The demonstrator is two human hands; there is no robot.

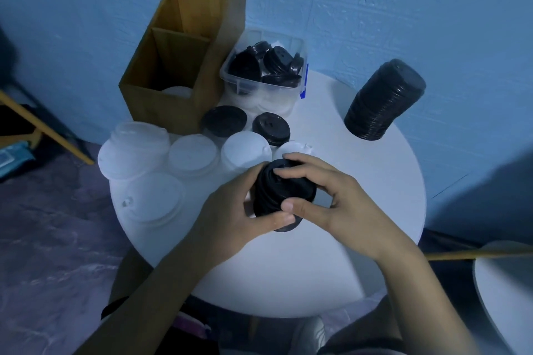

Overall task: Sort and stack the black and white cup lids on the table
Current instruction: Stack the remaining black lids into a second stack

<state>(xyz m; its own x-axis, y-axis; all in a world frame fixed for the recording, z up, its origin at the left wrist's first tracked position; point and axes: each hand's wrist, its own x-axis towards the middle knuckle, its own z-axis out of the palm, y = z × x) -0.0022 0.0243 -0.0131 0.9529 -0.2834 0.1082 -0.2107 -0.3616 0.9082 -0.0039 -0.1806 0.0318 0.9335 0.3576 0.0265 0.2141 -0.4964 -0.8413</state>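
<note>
A short stack of black lids (281,192) is held above the middle of the round white table (360,181). My left hand (230,219) grips its lower left side, and my right hand (320,196) grips its top and right side. A tall stack of black lids (385,99) stands at the table's far right. Two loose black lids (224,120) (271,127) lie behind several white lids (192,154) and white lid stacks (135,150) on the left half.
A clear plastic bin (262,85) at the back holds several black lids over white ones. A wooden divided box (181,52) stands at the back left with white lids in its near compartment. The blue wall is close behind. Another table edge (501,282) shows lower right.
</note>
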